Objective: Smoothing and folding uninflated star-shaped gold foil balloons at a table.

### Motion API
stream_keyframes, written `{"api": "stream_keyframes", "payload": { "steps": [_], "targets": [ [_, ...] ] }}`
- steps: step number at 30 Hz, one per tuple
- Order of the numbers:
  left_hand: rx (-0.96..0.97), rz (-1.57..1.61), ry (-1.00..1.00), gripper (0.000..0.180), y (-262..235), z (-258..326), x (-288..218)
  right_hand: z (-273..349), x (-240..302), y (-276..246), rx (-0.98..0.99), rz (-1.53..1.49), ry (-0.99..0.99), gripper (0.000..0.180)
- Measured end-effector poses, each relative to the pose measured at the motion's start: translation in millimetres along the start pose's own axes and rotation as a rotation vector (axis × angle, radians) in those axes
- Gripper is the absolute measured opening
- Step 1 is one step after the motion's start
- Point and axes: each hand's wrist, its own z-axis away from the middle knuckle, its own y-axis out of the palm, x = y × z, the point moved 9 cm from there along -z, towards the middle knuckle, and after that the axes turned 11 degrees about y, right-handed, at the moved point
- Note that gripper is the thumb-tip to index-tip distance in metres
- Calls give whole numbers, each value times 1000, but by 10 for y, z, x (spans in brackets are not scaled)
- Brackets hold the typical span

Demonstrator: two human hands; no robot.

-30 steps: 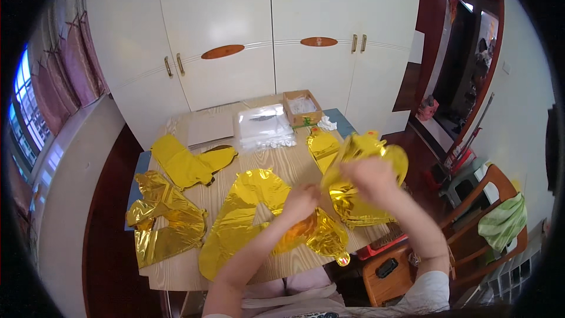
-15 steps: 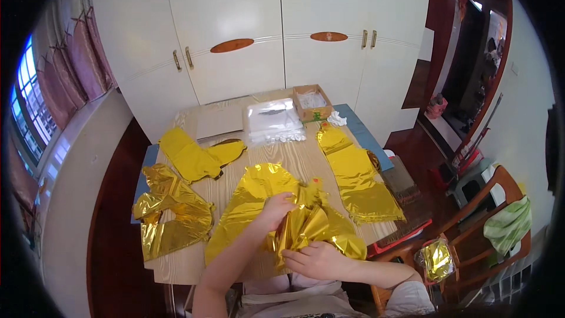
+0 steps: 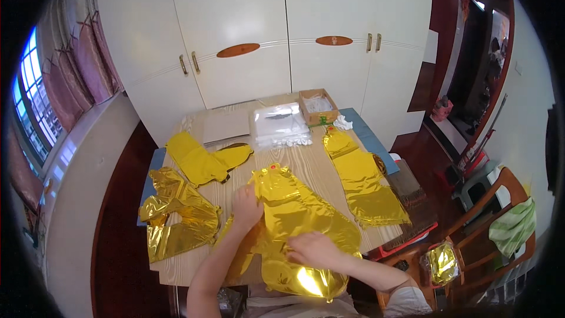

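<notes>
A large flat gold foil balloon point(image 3: 306, 212), creased and without air, lies spread over the near middle of the table, its near end hanging toward the edge. At its upper left edge, my left hand point(image 3: 248, 205) is closed on the foil, its fingertips partly hidden. My right hand point(image 3: 316, 251) rests over the lower middle of the balloon with fingers stretched out and slightly bent. More gold foil point(image 3: 241, 256) shows beneath my left forearm; whether it belongs to the same balloon, I cannot tell.
Other flat gold foil balloons lie at the far left point(image 3: 200, 158), near left point(image 3: 188, 238) and right point(image 3: 365, 191). Farther back are a grey-beige board point(image 3: 226, 126), clear plastic bags point(image 3: 279, 123) and a cardboard box point(image 3: 318, 106). A wooden chair point(image 3: 511, 185) stands right.
The bunched foil between my hands has opened out flat. My left hand has shifted left to the balloon's edge, and my right hand slightly upward.
</notes>
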Motion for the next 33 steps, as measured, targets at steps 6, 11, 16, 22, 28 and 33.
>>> {"api": "stream_keyframes", "payload": {
  "steps": [6,11,16,22,28,33],
  "targets": [
    [395,117,328,68,250,267,-769,-110,-912,277,203,141,197,51],
    [456,1,271,72,333,226,-606,-238,-1298,395,135,-40,223,65],
    [478,-55,198,73,397,128,-343,-539,-1496,421,155,16,191,69],
    [440,-61,146,72,465,-57,-174,-761,-1706,523,152,53,263,69],
    [409,-51,195,72,498,-74,-108,-716,-1679,488,160,88,300,71],
    [462,-82,193,71,446,3,-194,-614,-1660,480,164,116,322,71]
  ]
}}
